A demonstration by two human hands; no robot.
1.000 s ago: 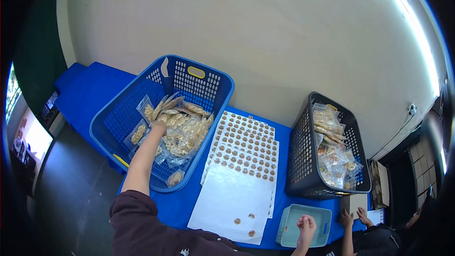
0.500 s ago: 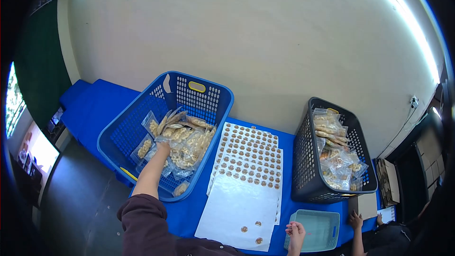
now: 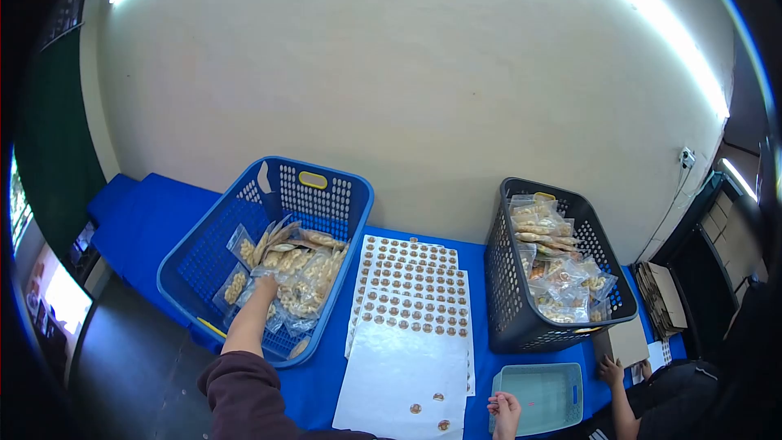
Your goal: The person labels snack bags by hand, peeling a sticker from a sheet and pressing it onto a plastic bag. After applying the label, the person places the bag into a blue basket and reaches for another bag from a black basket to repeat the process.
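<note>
My left hand (image 3: pixel 265 287) reaches down into a blue perforated basket (image 3: pixel 186 266), touching clear plastic packets (image 3: pixel 305 292) of pale, puffy snack pieces. Its fingertips are hidden among the packets, so I cannot see whether one is gripped. At the lower edge, my right hand (image 3: pixel 506 414) is beside the left side of a pale teal tray (image 3: pixel 554 398). Its fingers are curled together in a pinch, and whatever they may hold is too small to make out. Between the hands lie sheets of round brown stickers (image 3: pixel 414 287); the top sheet's lower part (image 3: pixel 399 375) is mostly bare backing with a few stickers left.
A dark grey basket (image 3: pixel 507 293) with similar packets (image 3: pixel 562 265) stands to the right on the blue-covered table (image 3: pixel 179 195). Further right, another person's hand (image 3: pixel 611 371) touches a cardboard piece (image 3: pixel 626 344). Flattened cartons (image 3: pixel 660 297) are stacked beyond it. A wall rises behind.
The view has tilted up and turned slightly right, shifting everything down and left in the picture. My left hand stays among the packets; my right hand is still pinched beside the tray.
</note>
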